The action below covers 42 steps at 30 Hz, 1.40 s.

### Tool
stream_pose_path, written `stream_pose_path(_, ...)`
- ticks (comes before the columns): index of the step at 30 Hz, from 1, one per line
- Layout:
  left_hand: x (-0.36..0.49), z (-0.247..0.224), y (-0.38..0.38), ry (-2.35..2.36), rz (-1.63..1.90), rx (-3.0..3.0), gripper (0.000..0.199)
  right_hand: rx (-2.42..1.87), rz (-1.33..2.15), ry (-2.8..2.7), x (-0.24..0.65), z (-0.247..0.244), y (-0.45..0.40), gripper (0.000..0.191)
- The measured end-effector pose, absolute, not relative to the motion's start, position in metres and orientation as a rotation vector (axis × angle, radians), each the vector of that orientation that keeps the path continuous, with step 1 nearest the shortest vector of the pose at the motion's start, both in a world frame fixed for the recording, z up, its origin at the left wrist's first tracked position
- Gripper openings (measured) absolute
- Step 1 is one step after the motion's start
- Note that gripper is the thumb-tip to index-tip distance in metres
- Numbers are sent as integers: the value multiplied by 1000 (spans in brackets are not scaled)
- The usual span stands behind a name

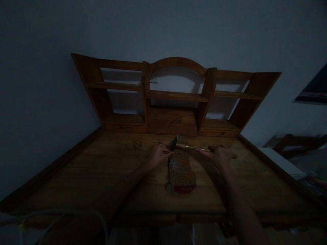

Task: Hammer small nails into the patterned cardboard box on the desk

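Observation:
My right hand (219,156) is closed around the wooden handle of a hammer (190,147), which points left across the desk. The hammer's dark metal head (173,143) is just beside the fingertips of my left hand (158,156). Those left fingers are pinched together over the far left edge of a worn, speckled slab (182,166) with orange patches and a red near end. A tiny bright spot shows at the fingertips, but what they pinch is too small and dark to name. Whether the hammer head touches anything there, I cannot tell.
Several thin dark pieces, like nails (136,145), lie left of my left hand on the wooden desk (102,177). A wooden shelf unit (176,97) stands along the back. Raised rims (265,170) border the desk's sides. Past the right rim are a white surface (281,160) and a wooden chair (298,144).

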<state>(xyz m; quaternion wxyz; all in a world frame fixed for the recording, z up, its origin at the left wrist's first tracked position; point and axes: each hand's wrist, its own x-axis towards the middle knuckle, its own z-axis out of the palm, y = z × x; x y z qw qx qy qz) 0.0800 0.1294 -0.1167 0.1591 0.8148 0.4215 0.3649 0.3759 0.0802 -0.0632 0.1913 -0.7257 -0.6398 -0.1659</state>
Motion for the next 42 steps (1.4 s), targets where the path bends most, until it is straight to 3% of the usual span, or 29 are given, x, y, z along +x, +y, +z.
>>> stream_pose_path(12, 80, -120, 132, 1164, 1083, 2371, 16, -1950, -290, -1535, 386, -73, 87, 79)
stream_pose_path(23, 80, -113, 128, 1147, 1074, 2343, 17, -2020, -522, -1799, 374, -62, 78, 81)
stream_pose_path(42, 79, -116, 130, 1210, 994, 2295, 17, -1959, -554, -1789, 376, -64, 78, 79)
